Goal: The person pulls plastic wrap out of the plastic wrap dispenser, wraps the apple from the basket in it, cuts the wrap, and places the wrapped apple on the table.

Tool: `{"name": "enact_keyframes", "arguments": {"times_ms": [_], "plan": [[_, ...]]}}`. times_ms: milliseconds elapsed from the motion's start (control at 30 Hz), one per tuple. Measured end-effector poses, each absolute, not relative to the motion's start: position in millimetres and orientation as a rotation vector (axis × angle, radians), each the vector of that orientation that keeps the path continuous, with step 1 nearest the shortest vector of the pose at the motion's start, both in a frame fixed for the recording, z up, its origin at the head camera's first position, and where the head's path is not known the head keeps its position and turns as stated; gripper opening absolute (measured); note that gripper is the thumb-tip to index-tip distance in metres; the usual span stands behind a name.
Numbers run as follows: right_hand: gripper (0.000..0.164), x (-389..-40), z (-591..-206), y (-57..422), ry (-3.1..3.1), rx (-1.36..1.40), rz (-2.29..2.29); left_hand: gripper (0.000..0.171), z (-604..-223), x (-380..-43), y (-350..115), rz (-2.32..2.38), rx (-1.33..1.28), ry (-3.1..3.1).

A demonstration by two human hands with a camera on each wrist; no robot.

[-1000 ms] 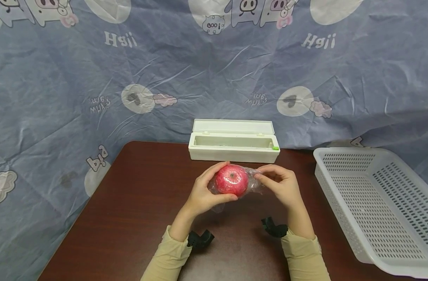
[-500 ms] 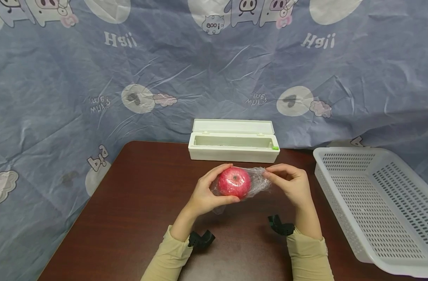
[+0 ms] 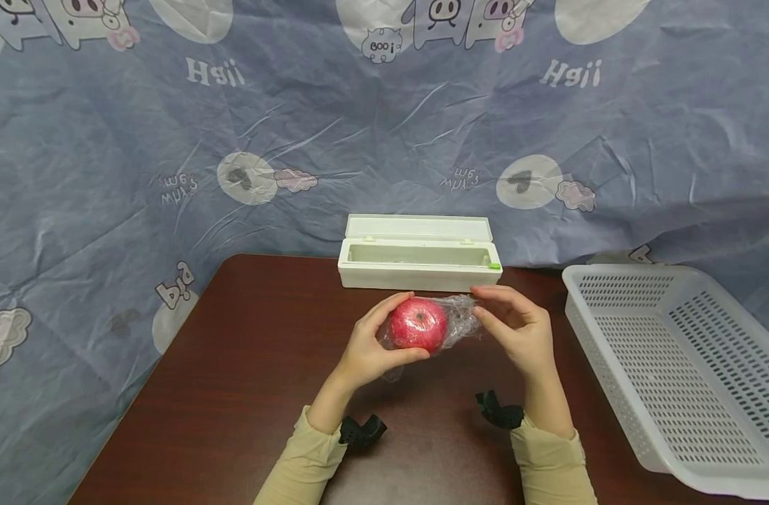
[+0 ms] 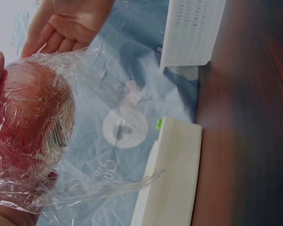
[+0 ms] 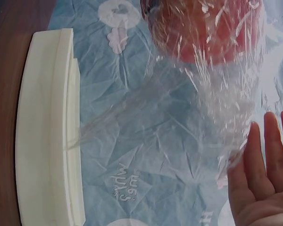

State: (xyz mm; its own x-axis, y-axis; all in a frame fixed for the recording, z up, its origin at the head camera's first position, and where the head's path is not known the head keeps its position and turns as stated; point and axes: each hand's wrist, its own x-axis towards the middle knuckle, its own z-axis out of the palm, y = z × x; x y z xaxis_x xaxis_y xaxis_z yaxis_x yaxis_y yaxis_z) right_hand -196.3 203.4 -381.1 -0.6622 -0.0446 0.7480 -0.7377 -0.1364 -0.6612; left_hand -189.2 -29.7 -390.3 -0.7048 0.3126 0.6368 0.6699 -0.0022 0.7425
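A red apple (image 3: 418,324) in crinkled clear plastic wrap (image 3: 463,317) is held above the table in the head view. My left hand (image 3: 366,351) grips it from the left, fingers over the far side and thumb along the near side. To the right, the loose wrap sticks out towards my right hand (image 3: 524,340), whose thumb and fingers are spread apart at its edge. The right wrist view shows those fingers (image 5: 257,155) extended, the wrap close against them. A thin strand of wrap (image 4: 118,187) trails off in the left wrist view.
Behind the hands stands a long white box (image 3: 420,278) with its lid raised and a green slider at its right end. A white perforated basket (image 3: 617,400) occupies the table's right side. A patterned cloth (image 3: 384,140) hangs behind the dark wooden table (image 3: 233,393).
My right hand first drew the loose wrap out to the right, then parted its fingers from it. The apple shifted slightly right and back, still in my left hand.
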Motion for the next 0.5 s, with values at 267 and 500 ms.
{"name": "enact_keyframes", "arguments": {"times_ms": [267,500], "plan": [[0.038,-191.8,-378.8,195.5,-1.723,0.961,1.786,0.076,-389.4,-188.8,-29.9,-1.764,-1.034,-1.969],[0.045,-190.7,-381.3,195.7,-2.035,0.931,1.697,0.077,-387.7,-187.0,-31.2,-1.784,-1.014,-1.950]]}}
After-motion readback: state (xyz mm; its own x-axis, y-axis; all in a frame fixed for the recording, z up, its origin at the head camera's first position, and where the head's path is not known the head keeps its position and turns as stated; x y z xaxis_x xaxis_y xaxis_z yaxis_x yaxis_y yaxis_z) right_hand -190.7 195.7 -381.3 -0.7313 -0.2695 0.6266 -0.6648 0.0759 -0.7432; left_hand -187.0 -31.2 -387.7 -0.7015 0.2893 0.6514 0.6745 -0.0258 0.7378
